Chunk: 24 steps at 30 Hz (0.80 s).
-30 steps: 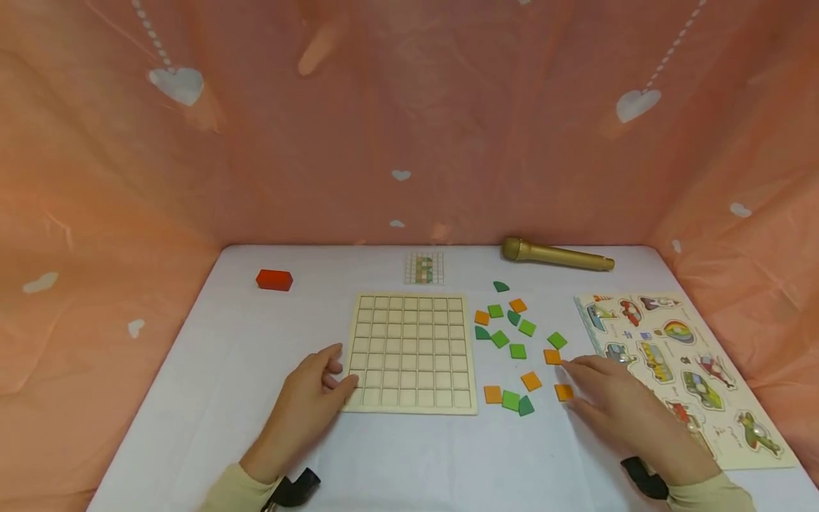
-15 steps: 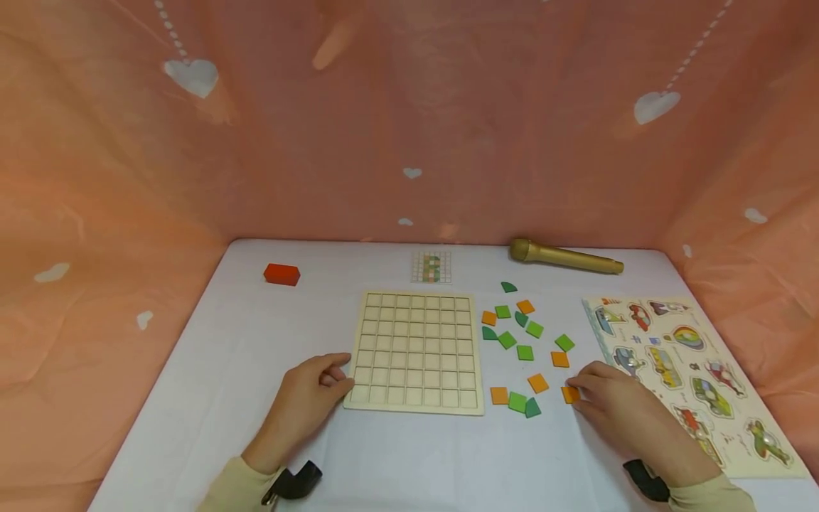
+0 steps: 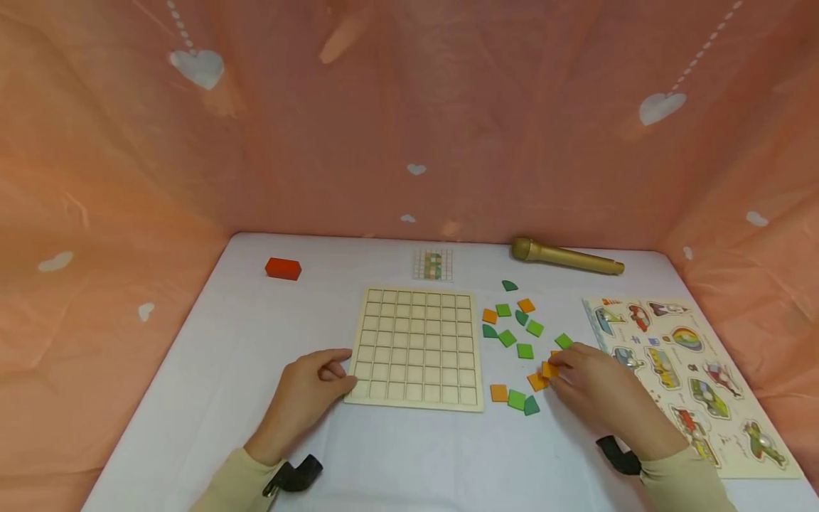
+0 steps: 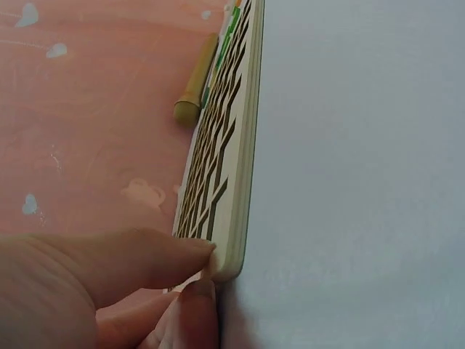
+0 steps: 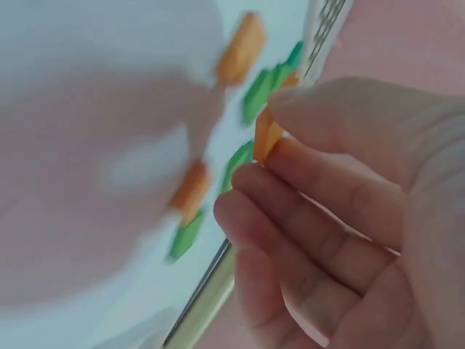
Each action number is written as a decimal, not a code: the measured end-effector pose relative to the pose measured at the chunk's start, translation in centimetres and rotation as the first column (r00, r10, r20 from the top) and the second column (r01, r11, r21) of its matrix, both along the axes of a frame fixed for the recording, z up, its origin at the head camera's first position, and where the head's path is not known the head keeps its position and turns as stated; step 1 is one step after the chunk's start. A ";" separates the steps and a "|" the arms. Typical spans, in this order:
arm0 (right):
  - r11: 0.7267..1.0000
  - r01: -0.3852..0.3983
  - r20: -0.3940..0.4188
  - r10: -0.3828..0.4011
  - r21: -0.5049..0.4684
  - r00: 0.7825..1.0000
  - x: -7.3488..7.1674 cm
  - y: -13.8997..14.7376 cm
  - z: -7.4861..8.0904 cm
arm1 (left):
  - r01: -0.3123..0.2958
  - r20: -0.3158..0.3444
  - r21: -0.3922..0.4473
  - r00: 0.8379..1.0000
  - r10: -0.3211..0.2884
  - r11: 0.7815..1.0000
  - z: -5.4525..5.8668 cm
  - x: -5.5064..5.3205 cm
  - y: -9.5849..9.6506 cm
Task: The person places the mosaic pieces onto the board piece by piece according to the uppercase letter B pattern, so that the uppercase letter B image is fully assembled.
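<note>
Pick step in hand, as I read it: right hand (image 3: 604, 391) had 1 orange tile (image 3: 549, 370) pinched between thumb and index finger, other fingers loosely bent in the right wrist view. Held tile was right of the grid board (image 3: 416, 358), toward its near end, and tilted; it overlapped a second orange tile (image 3: 536, 382) in the head view, contact between them not readable. Another orange tile (image 3: 554, 353) was partly hidden by the fingers on the far side, with a green square tile (image 3: 563, 341) just beyond. Left hand (image 3: 307, 391) was at the board's near left corner, thumb touching; couldn't tell if that was a true grip or just contact. All the loose tiles I could see lay between the grid board and the puzzle board (image 3: 736, 462) at right, so my call was early stage, placement not begun. Pattern card (image 3: 433, 265) lay just past the board's far edge; its print was too small to read cell by cell. Next move, my judgement: firm pinch, clean lift off the neighbours, tile leveled before any set-down, board braced at left. Main risk: dragging the second orange tile along.
</note>
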State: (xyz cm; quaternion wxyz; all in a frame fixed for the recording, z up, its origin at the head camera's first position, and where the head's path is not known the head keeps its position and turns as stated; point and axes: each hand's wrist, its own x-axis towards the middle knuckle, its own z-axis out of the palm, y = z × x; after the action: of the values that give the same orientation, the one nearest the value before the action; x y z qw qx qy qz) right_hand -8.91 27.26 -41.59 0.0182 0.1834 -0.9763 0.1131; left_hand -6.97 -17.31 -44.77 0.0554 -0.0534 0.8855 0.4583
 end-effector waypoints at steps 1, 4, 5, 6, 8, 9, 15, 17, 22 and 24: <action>1.000 0.002 0.004 -0.002 -0.011 1.000 -0.5 -0.6 0.2 | 0.002 0.003 0.004 1.000 -0.002 1.000 0.0 -0.1 0.0; 1.000 -0.001 0.030 0.002 -0.032 1.000 -2.4 -2.8 0.6 | 0.005 0.016 0.012 1.000 -0.005 1.000 -0.1 -0.4 -0.2; 0.999 -0.002 0.045 0.003 -0.040 0.999 -3.1 -3.7 0.6 | 0.006 0.021 0.014 1.000 -0.006 1.000 -0.2 -0.5 -0.2; 0.999 -0.012 0.057 0.015 -0.048 0.998 -3.8 -4.6 0.5 | 0.005 0.026 0.015 1.000 -0.006 1.000 -0.2 -0.6 -0.2; 0.998 -0.032 0.083 0.036 -0.048 0.996 -5.2 -6.5 0.4 | 0.004 0.032 0.018 0.999 -0.005 1.000 -0.4 -0.7 -0.2; 0.997 -0.048 0.091 0.053 -0.056 0.994 -5.8 -7.5 0.3 | 0.004 0.034 0.019 0.999 -0.005 1.000 -0.5 -0.7 -0.2; 0.988 -0.142 0.101 0.148 -0.058 0.984 -8.6 -12.6 0.5 | 0.007 0.043 0.044 0.999 -0.009 0.999 -1.0 -0.7 -0.1; 0.986 -0.163 0.112 0.167 -0.040 0.980 -9.4 -13.9 0.6 | 0.008 0.052 0.052 0.999 -0.011 0.999 -1.0 -0.7 0.0; 0.974 -0.226 0.119 0.227 -0.019 0.967 -11.2 -16.7 0.5 | 0.004 0.059 0.061 0.998 -0.008 0.998 -1.0 -0.7 0.1; 0.968 -0.250 0.111 0.251 -0.023 0.962 -11.7 -17.5 0.4 | 0.004 0.057 0.064 0.998 -0.007 0.998 -1.1 -0.7 0.2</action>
State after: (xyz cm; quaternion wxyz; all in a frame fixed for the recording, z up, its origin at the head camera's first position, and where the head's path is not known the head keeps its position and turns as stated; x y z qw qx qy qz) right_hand -20.61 9.74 -41.17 -0.0507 0.2986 -0.9443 0.1287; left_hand -7.72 -17.15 -45.85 0.0834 -0.0622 0.8685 0.4847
